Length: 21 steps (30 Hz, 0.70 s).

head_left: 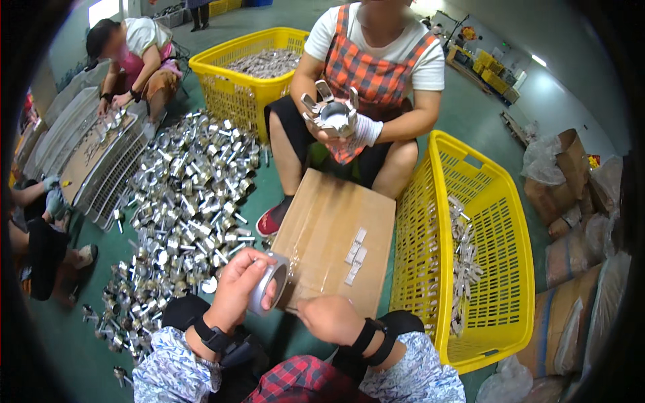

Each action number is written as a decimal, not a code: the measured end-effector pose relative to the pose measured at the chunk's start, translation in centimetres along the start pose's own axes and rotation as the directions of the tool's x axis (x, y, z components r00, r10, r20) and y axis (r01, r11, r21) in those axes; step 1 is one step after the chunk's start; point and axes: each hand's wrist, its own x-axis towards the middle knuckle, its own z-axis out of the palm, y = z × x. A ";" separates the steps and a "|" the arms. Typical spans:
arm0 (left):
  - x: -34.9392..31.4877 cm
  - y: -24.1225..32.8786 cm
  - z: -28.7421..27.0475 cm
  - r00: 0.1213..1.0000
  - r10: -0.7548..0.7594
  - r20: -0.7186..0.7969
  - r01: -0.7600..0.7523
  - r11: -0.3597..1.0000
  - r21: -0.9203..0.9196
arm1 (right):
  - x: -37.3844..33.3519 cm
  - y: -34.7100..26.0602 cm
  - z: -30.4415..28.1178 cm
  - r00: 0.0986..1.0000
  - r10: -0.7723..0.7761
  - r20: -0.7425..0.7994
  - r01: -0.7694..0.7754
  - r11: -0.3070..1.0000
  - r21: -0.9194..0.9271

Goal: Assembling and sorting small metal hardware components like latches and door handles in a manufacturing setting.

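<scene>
My left hand (240, 281) is closed around a roll of tape (279, 271), with a finger through its core. A closed cardboard box (329, 228) stands before me, with small white labels (357, 247) on its top. At the box's near edge my right hand (332, 318) is closed in a pinch; whatever lies between its fingertips is too small to make out. Across the box sits a person whose gloved hands (342, 131) hold several metal pieces fanned around a ring.
Shiny metal parts with stems (195, 195) lie heaped on the left floor. A yellow basket (413, 255) with metal pieces stands at right, another yellow basket (235, 101) behind. People work at a grey crate (117, 188). Wrapped packages (561, 322) line the far right.
</scene>
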 end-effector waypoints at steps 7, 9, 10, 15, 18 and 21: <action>2.6 0.1 0.8 0.999 -0.024 -0.023 0.024 1.000 0.005 | 0.4 0.3 -1.7 0.999 0.005 -0.046 -0.001 0.996 0.094; 3.0 0.2 0.4 0.999 -0.037 -0.025 0.037 0.999 -0.010 | 1.1 0.0 -2.1 1.000 0.010 -0.018 -0.008 0.994 0.107; 3.4 0.1 0.3 0.999 -0.035 -0.029 0.034 0.999 -0.014 | 1.2 0.0 -1.9 1.000 0.025 0.010 -0.025 0.994 0.102; 3.7 0.3 -1.6 1.000 -0.017 -0.007 0.017 0.998 -0.057 | 2.5 -0.3 -1.4 0.999 0.003 0.049 -0.006 0.998 0.059; 3.5 0.5 -2.4 0.996 -0.037 0.084 0.045 0.994 -0.097 | 2.9 0.1 0.0 0.994 0.044 0.104 -0.048 0.998 0.039; 3.2 0.7 -3.1 0.992 -0.087 0.087 0.097 0.988 -0.117 | 3.4 0.3 1.1 0.989 0.070 0.127 -0.077 0.996 0.054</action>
